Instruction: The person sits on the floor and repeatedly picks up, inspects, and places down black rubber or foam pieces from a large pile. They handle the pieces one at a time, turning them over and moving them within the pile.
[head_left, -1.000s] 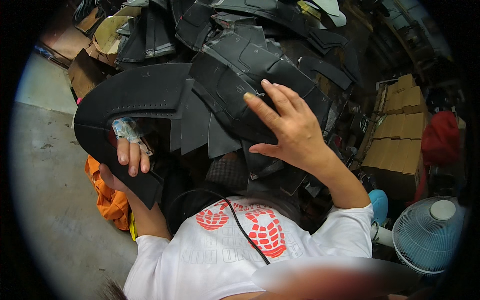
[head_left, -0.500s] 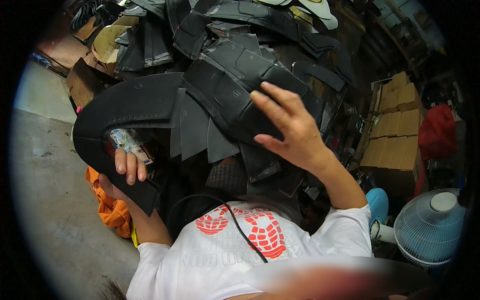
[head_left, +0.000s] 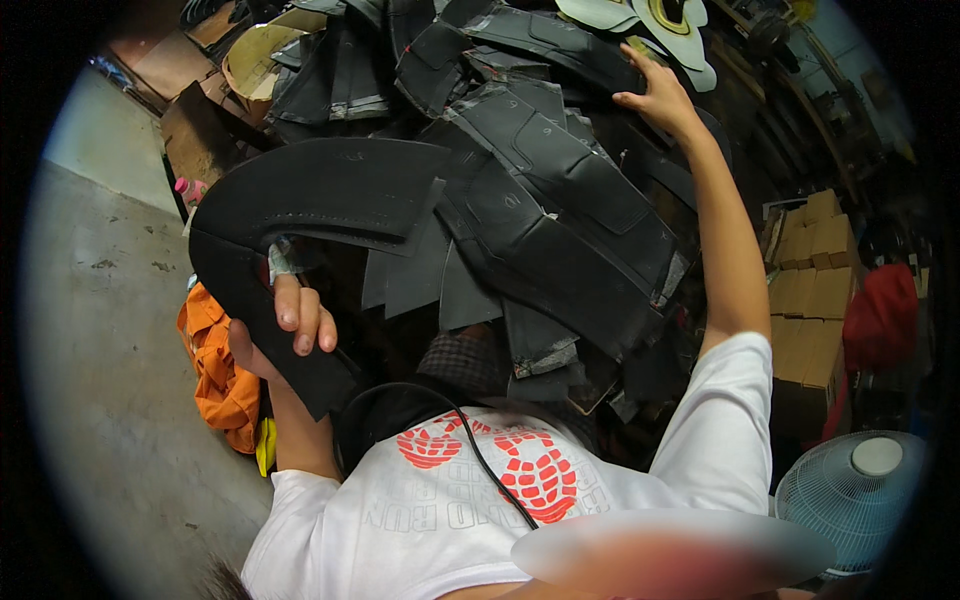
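Note:
My left hand [head_left: 303,315] is wrapped round the near arm of a curved, U-shaped black leather shoe upper [head_left: 290,185]. A row of small holes runs along its inner edge. Stretched out to the far right, my right hand [head_left: 662,100] has its fingers apart and looks empty. Its fingertips are near pale, flat cut pieces [head_left: 690,55] with yellow edging; whether they touch is unclear. Between my hands lies a heap of folded black leather uppers [head_left: 540,215], several with pale marks and stitched lines. Pointed black flaps [head_left: 465,290] hang from the heap's near side.
Stacked brown cardboard boxes [head_left: 805,300] stand at the right, beside a red cloth [head_left: 880,320] and a caged fan [head_left: 850,490]. An orange cloth [head_left: 215,360] lies left of my left arm, near the grey floor [head_left: 110,380]. A yellowish bin [head_left: 262,62] is at the far left.
My right hand has moved from over the middle of the black heap to the far right, by the pale pieces. My left hand keeps its hold on the shoe upper. The whole view has shifted slightly.

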